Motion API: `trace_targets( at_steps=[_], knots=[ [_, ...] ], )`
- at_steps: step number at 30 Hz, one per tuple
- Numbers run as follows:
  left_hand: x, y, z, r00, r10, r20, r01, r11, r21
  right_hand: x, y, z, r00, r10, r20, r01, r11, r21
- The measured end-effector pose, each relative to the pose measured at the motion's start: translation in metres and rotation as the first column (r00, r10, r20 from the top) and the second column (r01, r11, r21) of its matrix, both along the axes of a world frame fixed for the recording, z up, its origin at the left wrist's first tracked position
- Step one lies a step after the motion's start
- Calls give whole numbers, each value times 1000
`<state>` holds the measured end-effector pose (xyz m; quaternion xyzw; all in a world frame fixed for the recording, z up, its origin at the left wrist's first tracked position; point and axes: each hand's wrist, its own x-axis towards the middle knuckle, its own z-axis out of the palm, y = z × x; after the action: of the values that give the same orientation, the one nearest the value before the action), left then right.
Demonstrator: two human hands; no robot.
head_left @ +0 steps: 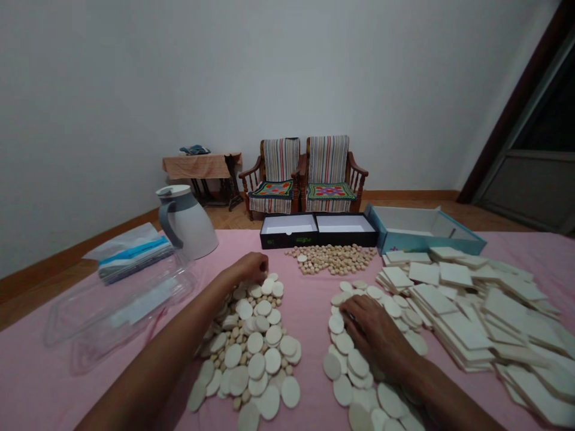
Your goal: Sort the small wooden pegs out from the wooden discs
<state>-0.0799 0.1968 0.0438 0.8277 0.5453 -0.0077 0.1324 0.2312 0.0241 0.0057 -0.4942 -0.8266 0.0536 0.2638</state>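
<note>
Pale round discs (pixel 256 342) are being kept in two heaps on a pink cloth (pixel 305 335), with small beads mixed into the left heap (pixel 224 353). The left hand (pixel 249 269) is being held curled at that heap's far end, fingers pressed together over the discs; any pinch cannot be told. The right hand (pixel 371 326) is being laid palm-down on the right heap (pixel 354 365), fingers close together and flat, forearm coming in from the lower right.

Beyond the hands, a pile of small wooden beads (pixel 330 258) is being kept in front of a black open box (pixel 318 230). Stacks of square tiles (pixel 467 317) are being kept just right of the right heap, below a blue open box (pixel 424 230). A white jug (pixel 186 221) and a clear plastic case (pixel 121 311) are being kept on the left.
</note>
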Motion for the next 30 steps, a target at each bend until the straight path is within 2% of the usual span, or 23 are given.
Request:
trace_targets(
  at_steps=[5,8,14,19,26,30],
  knots=[
    [25,8,5,982,-2,187,-34,981,192,1,1,-1,1000,-1,7,1,1000,7],
    [40,8,3,968,-44,247,-16,971,237,1,2,-2,1000,3,19,-3,1000,-11],
    [74,9,-16,970,-128,209,75,967,242,1,2,-5,1000,-10,28,10,1000,-9],
    [102,9,-26,981,-117,157,80,971,226,0,2,-6,999,-18,34,18,1000,1],
    [97,3,-15,975,-36,221,-16,973,228,1,3,-5,999,-22,37,22,1000,3],
    [88,-4,-2,957,-72,281,24,985,172,1,2,-3,999,-16,35,16,1000,-5]
  ],
)
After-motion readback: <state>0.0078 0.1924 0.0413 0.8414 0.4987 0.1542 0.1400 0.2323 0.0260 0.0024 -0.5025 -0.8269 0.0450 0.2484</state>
